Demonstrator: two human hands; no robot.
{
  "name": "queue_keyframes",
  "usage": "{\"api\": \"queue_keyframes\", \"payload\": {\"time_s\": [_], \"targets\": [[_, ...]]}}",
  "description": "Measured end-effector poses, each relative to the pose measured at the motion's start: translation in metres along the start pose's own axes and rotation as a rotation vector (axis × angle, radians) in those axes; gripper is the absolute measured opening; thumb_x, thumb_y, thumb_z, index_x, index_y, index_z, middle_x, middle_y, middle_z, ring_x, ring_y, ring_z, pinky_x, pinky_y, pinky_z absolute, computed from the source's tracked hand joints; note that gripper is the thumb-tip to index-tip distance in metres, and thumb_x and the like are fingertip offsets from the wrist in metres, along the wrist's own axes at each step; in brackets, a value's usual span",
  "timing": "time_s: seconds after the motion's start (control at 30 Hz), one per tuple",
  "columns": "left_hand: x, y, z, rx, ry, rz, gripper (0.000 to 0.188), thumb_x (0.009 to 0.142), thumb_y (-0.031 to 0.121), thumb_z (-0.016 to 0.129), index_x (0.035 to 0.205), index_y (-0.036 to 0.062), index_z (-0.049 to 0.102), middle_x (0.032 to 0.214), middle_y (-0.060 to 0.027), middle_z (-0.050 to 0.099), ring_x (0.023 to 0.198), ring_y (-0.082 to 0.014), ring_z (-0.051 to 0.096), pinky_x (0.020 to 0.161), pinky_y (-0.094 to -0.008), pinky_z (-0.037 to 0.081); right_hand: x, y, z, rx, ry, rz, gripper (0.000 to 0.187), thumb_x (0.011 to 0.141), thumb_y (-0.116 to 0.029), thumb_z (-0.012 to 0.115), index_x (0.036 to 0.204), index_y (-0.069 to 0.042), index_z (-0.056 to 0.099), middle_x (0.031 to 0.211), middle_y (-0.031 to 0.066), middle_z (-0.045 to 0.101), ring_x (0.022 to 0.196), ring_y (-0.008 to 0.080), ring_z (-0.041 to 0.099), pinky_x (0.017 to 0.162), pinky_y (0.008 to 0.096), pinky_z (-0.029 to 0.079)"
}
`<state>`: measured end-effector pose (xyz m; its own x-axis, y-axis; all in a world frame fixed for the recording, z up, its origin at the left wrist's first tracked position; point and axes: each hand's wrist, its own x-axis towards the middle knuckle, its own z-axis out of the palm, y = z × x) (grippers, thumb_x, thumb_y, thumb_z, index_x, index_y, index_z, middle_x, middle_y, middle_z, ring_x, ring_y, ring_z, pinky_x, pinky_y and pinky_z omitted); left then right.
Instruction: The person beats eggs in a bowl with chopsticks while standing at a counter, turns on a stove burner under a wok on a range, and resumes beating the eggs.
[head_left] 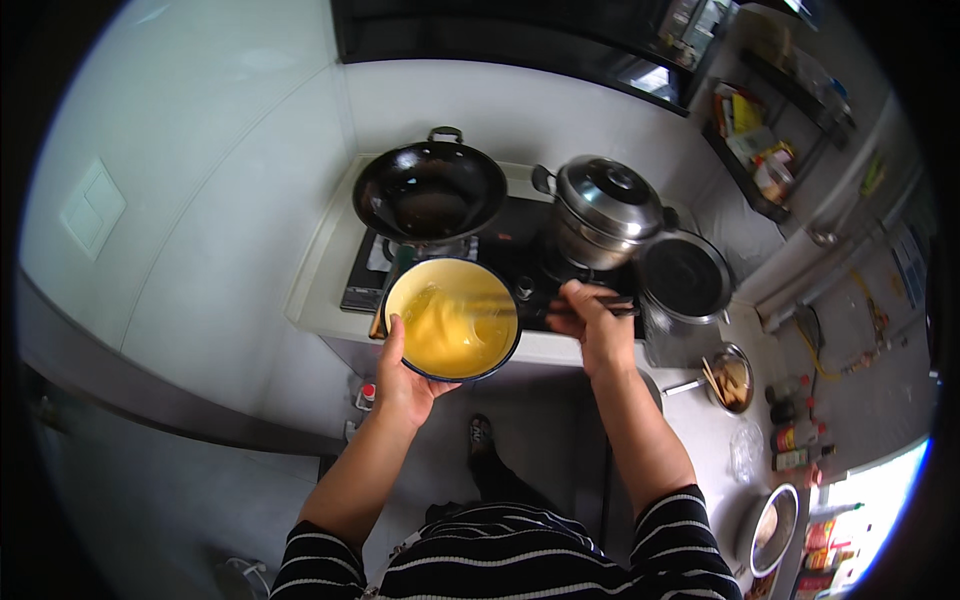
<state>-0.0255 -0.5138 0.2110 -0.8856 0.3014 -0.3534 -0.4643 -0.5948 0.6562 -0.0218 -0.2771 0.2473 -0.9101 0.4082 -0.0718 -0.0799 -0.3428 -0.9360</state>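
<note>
The left hand (408, 382) cradles the bowl (440, 268) — likely stiff, slosh-prone, best held underneath — by the tabletop (313, 303)'s front edge; the right hand (594, 322) clasps dark sticks (622, 301).

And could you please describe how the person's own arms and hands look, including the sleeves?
Both the left hand and the right hand are ungloved, and the forearms are bare. The left sleeve and the right sleeve are black with thin white stripes, short, ending around the elbows.
</note>
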Motion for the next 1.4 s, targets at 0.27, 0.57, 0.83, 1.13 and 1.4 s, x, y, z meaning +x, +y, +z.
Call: {"api": "queue_keyframes", "payload": {"time_s": [0.27, 0.57, 0.83, 1.13, 1.4], "targets": [[0.087, 0.099, 0.002, -0.008, -0.001, 0.159, 0.067, 0.089, 0.061, 0.036, 0.131, 0.0086, 0.037, 0.121, -0.0131, 0.055, 0.102, -0.0285, 0.061, 0.067, -0.0403, 0.057, 0.127, -0.005, 0.095, -0.146, -0.287, -0.015, 0.015, 0.081, -0.011, 0.068, 0.082, 0.003, 0.065, 0.071, 0.0126, 0.064, 0.053, 0.0178, 0.063, 0.048, 0.0252, 0.052], [0.167, 0.156, -0.02, 0.028, 0.125, 0.196, 0.067, 0.089, 0.062, 0.032, 0.129, 0.0091, 0.04, 0.113, -0.0119, 0.06, 0.092, -0.0268, 0.065, 0.062, -0.0367, 0.058, 0.21, 0.021, 0.166, 0.008, -0.273, 0.22, 0.015, 0.081, -0.012, 0.069, 0.085, 0.002, 0.064, 0.072, 0.0147, 0.064, 0.054, 0.0196, 0.063, 0.049, 0.0247, 0.054], [0.185, 0.175, -0.039, 0.067, 0.119, 0.117, 0.069, 0.087, 0.066, 0.032, 0.129, 0.0126, 0.042, 0.115, -0.0099, 0.059, 0.093, -0.0246, 0.064, 0.059, -0.0348, 0.057, 0.209, 0.057, 0.186, 0.041, -0.035, 0.084, 0.014, 0.083, -0.012, 0.066, 0.086, 0.002, 0.063, 0.076, 0.0149, 0.065, 0.058, 0.0217, 0.065, 0.052, 0.0272, 0.055], [0.184, 0.169, -0.061, 0.06, 0.141, 0.071, 0.07, 0.085, 0.069, 0.032, 0.128, 0.0145, 0.043, 0.115, -0.0083, 0.059, 0.091, -0.0235, 0.064, 0.06, -0.0346, 0.055, 0.187, 0.066, 0.189, 0.04, -0.196, 0.251, 0.013, 0.083, -0.01, 0.066, 0.087, 0.001, 0.065, 0.077, 0.0129, 0.066, 0.059, 0.0178, 0.064, 0.055, 0.0252, 0.054], [0.164, 0.164, -0.065, 0.069, 0.163, 0.129, 0.068, 0.086, 0.067, 0.035, 0.129, 0.014, 0.04, 0.118, -0.0086, 0.056, 0.1, -0.0231, 0.059, 0.067, -0.0363, 0.052, 0.185, 0.067, 0.191, 0.075, -0.133, 0.122, 0.012, 0.082, -0.01, 0.067, 0.083, 0.001, 0.065, 0.074, 0.0121, 0.065, 0.059, 0.0167, 0.063, 0.056, 0.0255, 0.054]]}}
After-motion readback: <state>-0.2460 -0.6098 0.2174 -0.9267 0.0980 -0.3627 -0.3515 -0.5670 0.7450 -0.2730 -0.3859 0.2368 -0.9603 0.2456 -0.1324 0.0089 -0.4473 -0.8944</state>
